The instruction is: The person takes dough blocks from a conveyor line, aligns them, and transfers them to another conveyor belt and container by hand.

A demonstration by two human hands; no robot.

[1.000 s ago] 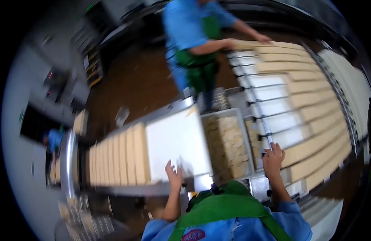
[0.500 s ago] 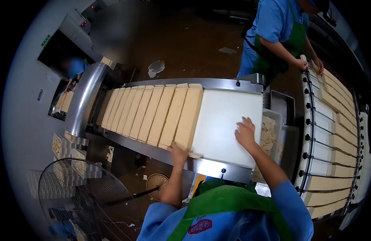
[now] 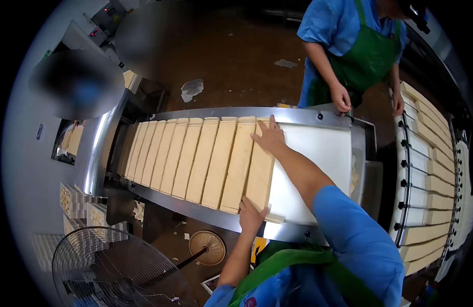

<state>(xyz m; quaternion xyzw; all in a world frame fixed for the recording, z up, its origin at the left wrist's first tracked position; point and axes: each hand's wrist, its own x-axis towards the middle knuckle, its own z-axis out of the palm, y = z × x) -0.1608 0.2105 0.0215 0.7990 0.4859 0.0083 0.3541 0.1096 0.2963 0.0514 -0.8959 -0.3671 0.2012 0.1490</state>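
Observation:
A row of long pale-yellow slabs (image 3: pixel 210 163), like folded dough sheets, lies crosswise on the conveyor. My left hand (image 3: pixel 252 216) is at the near end of the rightmost slab (image 3: pixel 259 174), fingers on its left side and thumb on its right. Over that slab's far end, my right hand (image 3: pixel 271 137) rests with its fingers spread, the thumb near the gap to the neighbouring slab. Beside my left hand, a small pale strip (image 3: pixel 275 218) lies on the metal edge. White belt surface (image 3: pixel 316 158) shows right of the slab, partly behind my right forearm.
Across the conveyor stands a co-worker in a green apron (image 3: pixel 367 61), beside a second line of slabs (image 3: pixel 435 169) under rods with black knobs. A floor fan (image 3: pixel 119 271) and stacked white crates (image 3: pixel 93 212) are at lower left. Metal rails (image 3: pixel 298 118) edge the conveyor.
My right hand has moved left from the bare belt onto the far end of the rightmost slab. The slabs and my left hand sit farther right. The co-worker's hands have left the rod.

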